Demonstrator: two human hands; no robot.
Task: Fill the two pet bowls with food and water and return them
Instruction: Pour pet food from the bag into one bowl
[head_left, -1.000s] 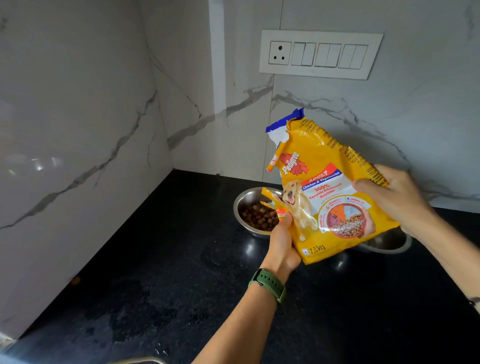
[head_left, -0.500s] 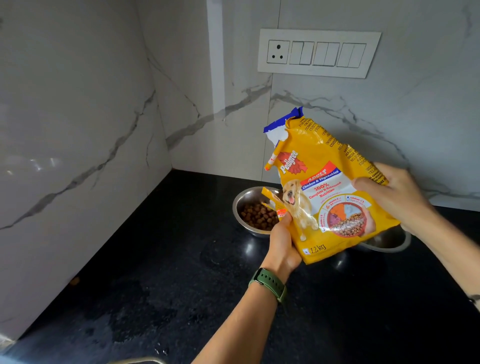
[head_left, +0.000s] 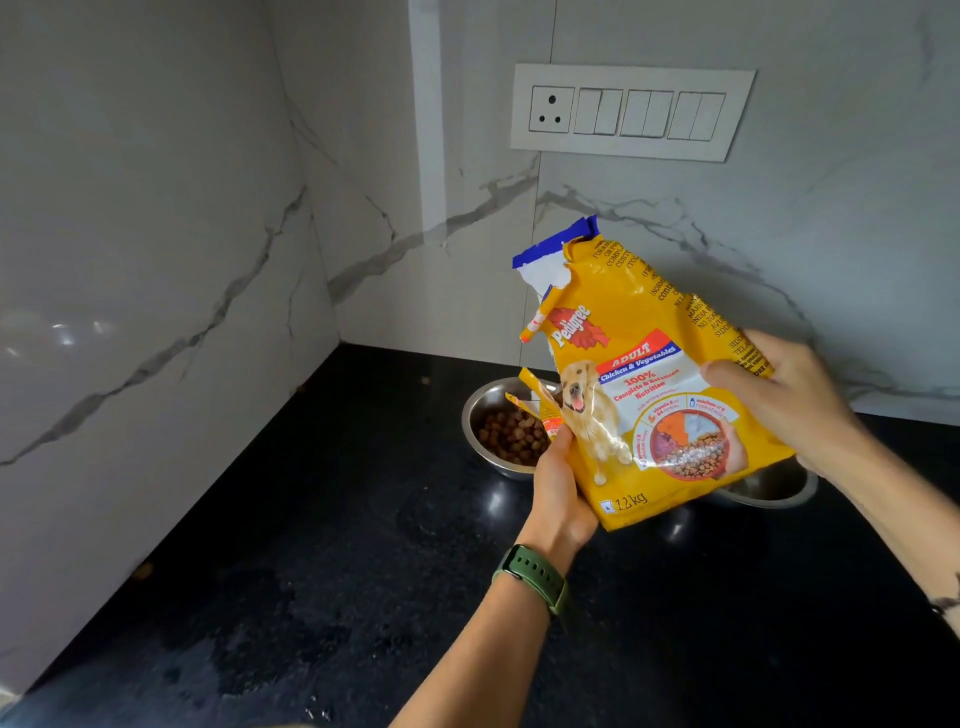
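Observation:
A yellow dog food bag (head_left: 639, 374) with a torn top hangs in the air over two steel bowls. My left hand (head_left: 558, 486) grips its lower left corner from below. My right hand (head_left: 779, 395) holds its right side, fingers wrapped over the front. The left steel bowl (head_left: 475, 415) holds brown kibble (head_left: 511, 436) and stands on the black counter (head_left: 311, 571). Behind the bag, the second steel bowl (head_left: 769, 486) shows only its rim; its inside is hidden.
Marble walls meet in a corner behind the bowls. A white switch panel (head_left: 631, 111) with a socket is on the back wall. Wet patches lie on the counter at the near left. A green watch is on my left wrist.
The bag and both hands stay almost where they were; the bag has barely shifted. The kibble in the left bowl looks the same.

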